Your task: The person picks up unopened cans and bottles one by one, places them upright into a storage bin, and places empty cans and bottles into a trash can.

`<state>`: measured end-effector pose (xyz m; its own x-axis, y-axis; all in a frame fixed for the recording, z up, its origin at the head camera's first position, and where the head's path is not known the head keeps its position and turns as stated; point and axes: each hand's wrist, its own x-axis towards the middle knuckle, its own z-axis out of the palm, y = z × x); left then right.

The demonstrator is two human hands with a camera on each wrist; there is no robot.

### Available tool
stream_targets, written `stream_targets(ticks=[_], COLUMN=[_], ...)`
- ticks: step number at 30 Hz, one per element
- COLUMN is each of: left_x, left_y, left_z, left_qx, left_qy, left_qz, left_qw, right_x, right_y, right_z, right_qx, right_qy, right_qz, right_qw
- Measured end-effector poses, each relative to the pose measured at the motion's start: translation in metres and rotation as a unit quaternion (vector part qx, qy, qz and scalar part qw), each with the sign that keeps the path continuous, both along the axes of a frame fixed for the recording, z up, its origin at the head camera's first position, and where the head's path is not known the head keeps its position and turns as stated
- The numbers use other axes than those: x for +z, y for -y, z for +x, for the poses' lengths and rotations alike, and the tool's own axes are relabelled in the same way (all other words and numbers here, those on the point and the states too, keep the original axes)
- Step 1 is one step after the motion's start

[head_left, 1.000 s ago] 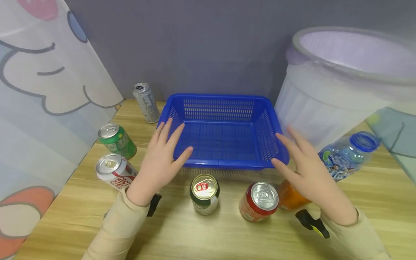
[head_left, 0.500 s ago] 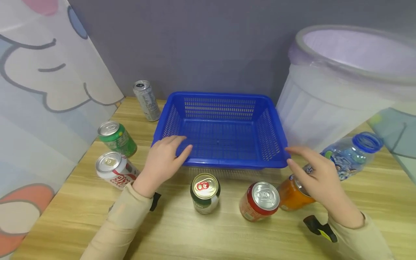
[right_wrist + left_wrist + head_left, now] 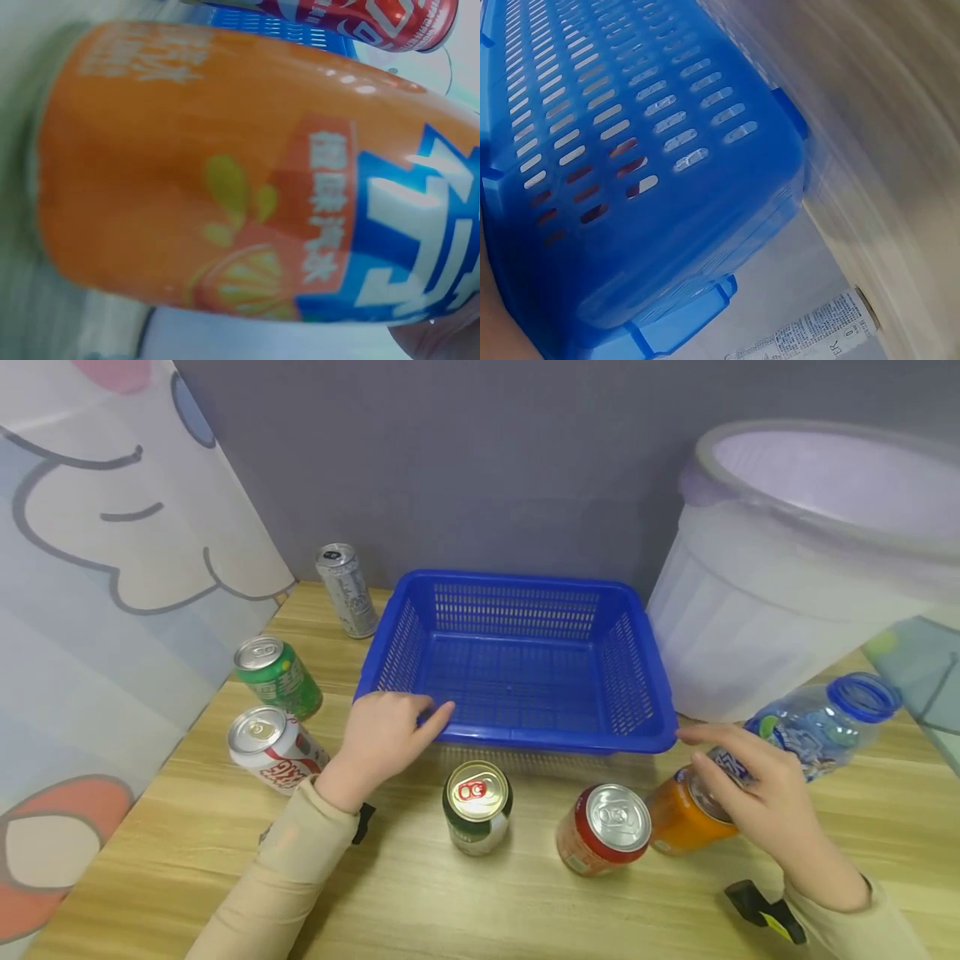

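My left hand [image 3: 384, 739] is at the front left corner of a blue plastic basket [image 3: 517, 742], fingers curled over the rim and thumb above the inside. Perforated basket wall [image 3: 705, 187] fills much of the left wrist view. My right hand [image 3: 765, 797] hovers over an orange soda can [image 3: 686, 822], fingers relaxed, index fingertip near the basket's front right corner; some fingers are hidden. Close up in the right wrist view, the orange can [image 3: 180, 172] stands before the palm. A red can [image 3: 600, 835] and a dark green can with a gold top [image 3: 477, 814] stand in front of the basket.
On the left stand a white-and-red can [image 3: 277, 752], a green can [image 3: 281, 681] and a silver can [image 3: 348, 593]. A clear bottle with a blue neck [image 3: 821, 727] lies tilted at right, by a tall white bin [image 3: 757, 593]. A grey wall [image 3: 487, 460] rises behind.
My left hand has come down and curled at the basket's front left corner. My right hand has drawn right and nearer to me, away from the basket's corner. The cans stand as before.
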<state>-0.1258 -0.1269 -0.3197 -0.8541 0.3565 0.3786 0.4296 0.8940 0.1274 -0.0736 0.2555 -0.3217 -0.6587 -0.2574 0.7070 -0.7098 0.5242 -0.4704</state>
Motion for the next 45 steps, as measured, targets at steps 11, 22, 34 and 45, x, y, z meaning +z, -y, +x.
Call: stream_targets(ticks=[11,22,34,45], left_x=[0.003,0.003,0.005,0.006], left_y=[0.002,0.003,0.003,0.001], left_z=[0.000,0.001,-0.001,-0.001], left_qx=[0.005,-0.002,-0.001,-0.004], left_qy=[0.024,0.013,0.021,0.026], left_qz=[-0.028,-0.046,-0.045,-0.046], left_qw=[0.9993,0.9989,0.9988,0.9986], right_x=[-0.010,-0.023,-0.033,-0.042], right_y=[-0.014,-0.027,-0.041,-0.044], right_z=[0.006,-0.005,-0.018,-0.026], right_qx=[0.099,0.321,0.408,0.471], right_qy=[0.103,0.162,0.218,0.222], right_qz=[-0.044,-0.142,-0.104,-0.094], right_qw=[0.989,0.922,0.880,0.849])
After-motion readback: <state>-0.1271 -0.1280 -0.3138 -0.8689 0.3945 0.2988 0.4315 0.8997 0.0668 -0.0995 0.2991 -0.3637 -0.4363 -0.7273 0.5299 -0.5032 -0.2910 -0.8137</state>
